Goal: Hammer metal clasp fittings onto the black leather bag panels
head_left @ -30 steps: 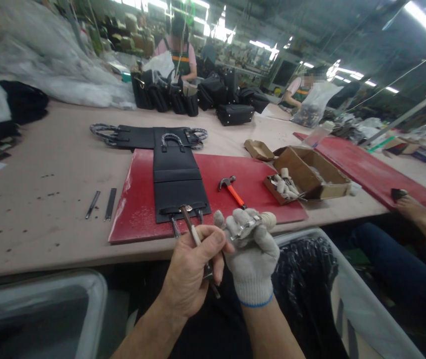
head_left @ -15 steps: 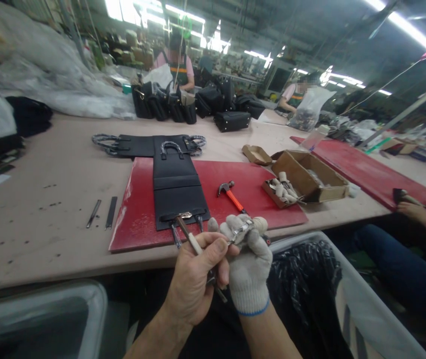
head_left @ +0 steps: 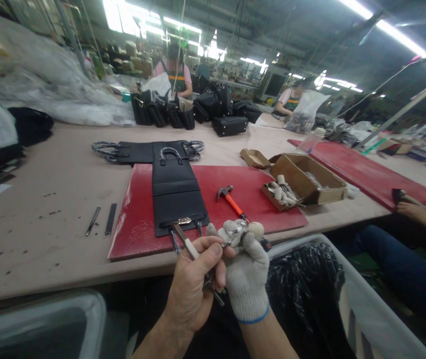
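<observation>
My bare left hand is closed around a thin metal tool with a pale grip, its tip pointing up and left. My right hand, in a white knitted glove, is clenched on a small shiny metal fitting right beside the left thumb. Both hands hover just below the table's near edge. Beyond them a black leather bag panel with handles lies flat on a red mat.
An orange-handled hammer lies on the mat. Cardboard boxes of small parts stand to the right. Two metal strips lie left. Another person's hand rests at far right by a second red mat. Finished black bags and workers are behind.
Both hands stay together and have shifted slightly down in the view as the camera tilted up. The fitting has come closer to the left thumb.
</observation>
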{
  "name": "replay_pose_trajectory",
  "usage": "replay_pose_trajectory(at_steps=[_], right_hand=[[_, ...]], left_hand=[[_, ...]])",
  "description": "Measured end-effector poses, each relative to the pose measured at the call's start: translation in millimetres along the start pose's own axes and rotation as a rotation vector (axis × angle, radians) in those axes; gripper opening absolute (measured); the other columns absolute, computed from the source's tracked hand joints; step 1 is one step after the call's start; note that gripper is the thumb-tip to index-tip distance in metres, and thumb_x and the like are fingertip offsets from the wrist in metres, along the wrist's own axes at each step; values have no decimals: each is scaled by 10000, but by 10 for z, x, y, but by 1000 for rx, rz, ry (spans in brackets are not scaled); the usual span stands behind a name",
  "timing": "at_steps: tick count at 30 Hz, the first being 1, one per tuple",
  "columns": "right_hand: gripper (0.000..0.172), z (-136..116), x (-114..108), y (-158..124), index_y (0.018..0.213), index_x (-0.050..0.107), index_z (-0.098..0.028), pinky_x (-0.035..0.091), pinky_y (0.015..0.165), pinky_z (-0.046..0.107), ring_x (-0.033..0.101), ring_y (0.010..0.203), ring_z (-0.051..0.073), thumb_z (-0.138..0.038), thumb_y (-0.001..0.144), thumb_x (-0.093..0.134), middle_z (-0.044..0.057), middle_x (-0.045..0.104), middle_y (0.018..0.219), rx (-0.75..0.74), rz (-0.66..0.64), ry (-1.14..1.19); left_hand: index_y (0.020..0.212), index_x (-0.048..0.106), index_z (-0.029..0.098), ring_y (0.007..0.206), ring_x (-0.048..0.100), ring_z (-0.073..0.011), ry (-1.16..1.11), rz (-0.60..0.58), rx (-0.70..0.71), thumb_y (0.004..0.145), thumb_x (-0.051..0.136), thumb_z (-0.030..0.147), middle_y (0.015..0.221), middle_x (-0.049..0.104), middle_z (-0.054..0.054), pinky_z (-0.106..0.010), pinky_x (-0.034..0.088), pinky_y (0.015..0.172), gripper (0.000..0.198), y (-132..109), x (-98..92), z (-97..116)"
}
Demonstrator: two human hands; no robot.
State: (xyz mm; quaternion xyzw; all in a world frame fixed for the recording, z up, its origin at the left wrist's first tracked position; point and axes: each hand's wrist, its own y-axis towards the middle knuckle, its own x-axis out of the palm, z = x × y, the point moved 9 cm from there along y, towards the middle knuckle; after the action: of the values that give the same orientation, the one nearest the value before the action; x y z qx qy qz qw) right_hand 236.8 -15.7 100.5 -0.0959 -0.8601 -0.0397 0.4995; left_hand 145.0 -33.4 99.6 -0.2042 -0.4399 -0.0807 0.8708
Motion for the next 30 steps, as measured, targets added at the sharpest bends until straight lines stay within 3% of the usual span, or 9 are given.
replay_pose_trajectory(at_steps=[7, 14, 19, 23, 26, 30], right_hand=[[239, 49, 37, -2, 687, 643, -219, 565, 634, 209, 592, 614, 98, -223, 776, 865, -47, 652, 709, 99, 21, -98], [264, 138, -97, -60, 872, 713, -151, 523, 555, 155, 578, 590, 82, -189, 691, 902, -10, 678, 744, 200, 174, -106], [334, 71, -29, -93, 892, 716, -153, 530, 567, 186, 601, 623, 109, -243, 657, 936, -8, 667, 732, 95, 154, -161], [462, -50, 36, -116, 1070, 723, -167, 572, 710, 247, 670, 768, 152, -326, 695, 941, 32, 731, 901, 12, 89, -307], [566, -156, 41, -123, 1198, 699, -188, 581, 815, 284, 697, 918, 184, -358, 714, 938, 73, 745, 1100, -49, 54, -330], [551, -112, 32, -116, 1205, 684, -201, 591, 774, 285, 710, 853, 177, -360, 738, 930, 65, 759, 1021, -20, 22, -237]], left_hand=[[878, 713, 117, 356, 470, -39, 230, 25, 181, 709, 903, 444, 643, 683, -12, -133, 309, 364, 414, 127, -146, 285], [908, 781, 131, 392, 505, -70, 589, -16, 370, 821, 809, 421, 658, 712, -44, -167, 382, 395, 304, 102, -232, 479], [855, 790, 158, 411, 520, -85, 743, 160, 503, 809, 807, 337, 615, 702, -28, -168, 403, 414, 186, -63, -240, 593], [847, 770, 168, 436, 559, -106, 741, 224, 581, 818, 799, 340, 637, 707, -20, -185, 450, 432, 176, -126, -272, 634], [843, 756, 160, 445, 572, -115, 661, 214, 538, 805, 821, 377, 642, 697, -16, -194, 459, 422, 230, -61, -403, 572], [852, 743, 137, 416, 558, -109, 516, 186, 449, 743, 879, 440, 633, 682, -9, -189, 433, 388, 350, 50, -584, 469]])
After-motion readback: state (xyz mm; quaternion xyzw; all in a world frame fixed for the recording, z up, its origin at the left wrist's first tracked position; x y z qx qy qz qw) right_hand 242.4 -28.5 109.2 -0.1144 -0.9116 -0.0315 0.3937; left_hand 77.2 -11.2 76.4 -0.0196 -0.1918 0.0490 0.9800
